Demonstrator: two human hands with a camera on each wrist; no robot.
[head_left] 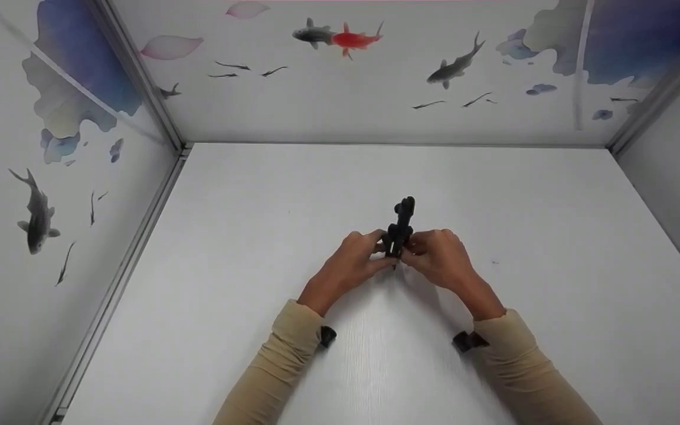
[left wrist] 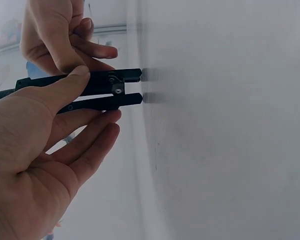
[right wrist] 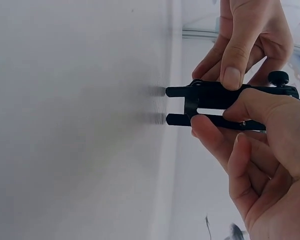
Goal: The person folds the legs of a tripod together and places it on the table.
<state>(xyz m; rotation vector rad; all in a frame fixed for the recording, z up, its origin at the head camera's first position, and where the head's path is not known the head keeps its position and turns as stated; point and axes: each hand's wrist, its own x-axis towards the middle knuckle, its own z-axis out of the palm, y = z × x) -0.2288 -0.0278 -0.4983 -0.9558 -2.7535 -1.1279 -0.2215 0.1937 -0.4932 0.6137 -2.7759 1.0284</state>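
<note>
A slim black mini tripod [head_left: 402,221] with folding legs stands nearly upright between the two hands, leg tips down at the white tabletop. In the left wrist view, the thumb of the left hand [head_left: 352,260] lies on the upper leg [left wrist: 100,82], with its fingers curled behind the lower leg [left wrist: 107,103]. The right hand [head_left: 443,260] pinches the tripod from the other side; in the right wrist view its thumb and index finger hold the lower leg [right wrist: 217,121]. A bracket [right wrist: 191,101] spans the two legs, and a round knob [right wrist: 278,77] sticks out higher up.
The white tabletop [head_left: 245,224] is bounded at the back and left by white panels [head_left: 340,106] printed with fish and blue washes. Metal rails [head_left: 145,195] run along the left edge. Black wrist devices [head_left: 463,341] sit by both beige sleeves [head_left: 511,336].
</note>
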